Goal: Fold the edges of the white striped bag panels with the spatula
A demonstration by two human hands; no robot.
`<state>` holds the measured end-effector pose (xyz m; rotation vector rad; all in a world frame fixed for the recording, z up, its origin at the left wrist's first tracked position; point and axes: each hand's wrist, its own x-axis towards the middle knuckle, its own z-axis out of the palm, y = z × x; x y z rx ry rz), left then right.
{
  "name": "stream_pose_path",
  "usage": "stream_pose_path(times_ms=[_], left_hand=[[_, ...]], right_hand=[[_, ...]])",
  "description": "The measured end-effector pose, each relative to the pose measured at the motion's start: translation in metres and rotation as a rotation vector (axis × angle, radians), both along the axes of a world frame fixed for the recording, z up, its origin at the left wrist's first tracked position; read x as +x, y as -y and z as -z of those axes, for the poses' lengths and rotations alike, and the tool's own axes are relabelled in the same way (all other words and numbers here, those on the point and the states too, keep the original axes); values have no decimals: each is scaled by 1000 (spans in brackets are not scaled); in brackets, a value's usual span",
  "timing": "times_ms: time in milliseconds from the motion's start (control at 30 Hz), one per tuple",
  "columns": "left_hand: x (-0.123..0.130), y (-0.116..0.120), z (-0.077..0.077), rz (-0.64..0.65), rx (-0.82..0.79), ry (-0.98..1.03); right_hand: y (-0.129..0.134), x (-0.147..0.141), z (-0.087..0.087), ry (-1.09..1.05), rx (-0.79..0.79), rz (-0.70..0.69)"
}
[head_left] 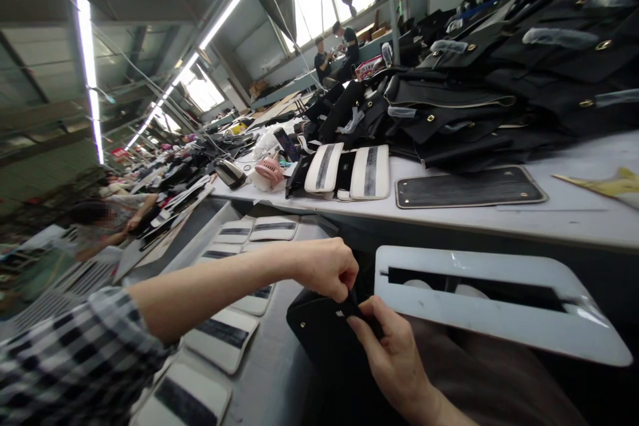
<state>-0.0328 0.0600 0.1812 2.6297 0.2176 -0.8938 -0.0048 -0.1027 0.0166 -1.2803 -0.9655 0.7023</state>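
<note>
Checked sleeve [84, 356] sits closest; left hand [324, 269] and right hand [397, 353] pinch a black piece [319, 333], corner pointing left, long way unclear.

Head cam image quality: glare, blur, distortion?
Head view: windows blown out; head view: highlights glint on white slotted panel; head view: held black piece fades into dark below; head view: plaid sleeve blurred; head view: scene tilted, edges look stretched.

My left forearm [214, 286] stretches across, my left hand [327, 269] curled with fingertips pinching downward. Just beside it, my right hand [394, 349] angles up from below, thumb opposing bent fingers.
</note>
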Motion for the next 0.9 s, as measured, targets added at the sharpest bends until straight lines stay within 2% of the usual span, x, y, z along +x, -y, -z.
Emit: stream_pose_path(times_ms=[100, 167, 300, 367, 600, 800, 900], left_hand=[[-5, 6, 4, 17, 112, 52], [-9, 1, 7, -3, 126, 106], [-18, -15, 9, -126, -129, 108], [-22, -17, 10, -169, -198, 125], [-28, -6, 18, -131, -68, 217], [-43, -15, 11, -224, -239, 247], [-55, -7, 20, -286, -265, 359]], right_hand=[[-1, -2, 0, -1, 1, 7], [-3, -1, 0, -15, -14, 14], [-6, 3, -3, -44, -27, -5], [-5, 4, -4, -48, -22, -11], [-2, 1, -1, -22, -24, 13], [-5, 1, -3, -27, -36, -4], [-7, 0, -1, -39, -35, 10]])
